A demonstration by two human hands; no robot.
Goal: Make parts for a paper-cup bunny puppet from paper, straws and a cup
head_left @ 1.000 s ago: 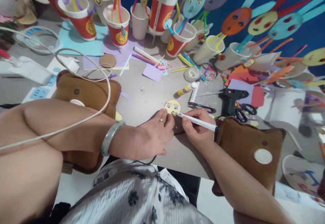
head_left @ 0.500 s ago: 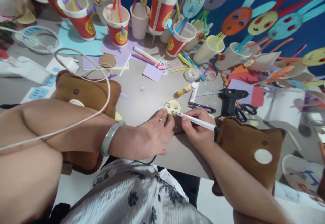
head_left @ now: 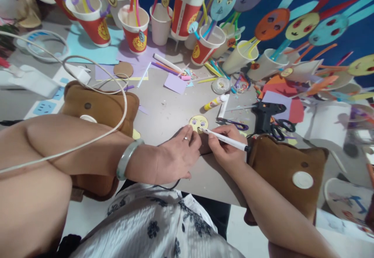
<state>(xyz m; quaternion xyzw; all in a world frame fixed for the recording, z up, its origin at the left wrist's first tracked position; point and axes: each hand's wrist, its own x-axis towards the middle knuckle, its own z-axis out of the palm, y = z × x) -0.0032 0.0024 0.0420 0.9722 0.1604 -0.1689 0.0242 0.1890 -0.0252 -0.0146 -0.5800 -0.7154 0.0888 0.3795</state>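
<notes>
yellow disc (head_left: 199, 121) lies by the table's (head_left: 163, 119) near edge under my left hand (head_left: 173, 156), pinched or merely pressed i can't tell; my right hand (head_left: 230, 151) grips a white marker (head_left: 224, 138), barely shifted, so work stays below the drawn eyes (head_left: 202, 123).

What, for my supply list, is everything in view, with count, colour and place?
paper face: one, yellow, centre
marker: one, white, in right hand
loose marker: one, white, back centre
glue stick: one, yellow, centre
glue gun: one, black, right
scissors: one pair or more, dark, right
cups: several, red or white, back
paper puppets: several, mixed colours, back
paper sheets: several, mixed, back
cushions: two, brown, left and right
power strip: one, white, left
cable: one or more, white, left
desk: one, grey, beneath
garment: one, white, front
left hand: one, at paper face
right hand: one, centre right
</notes>
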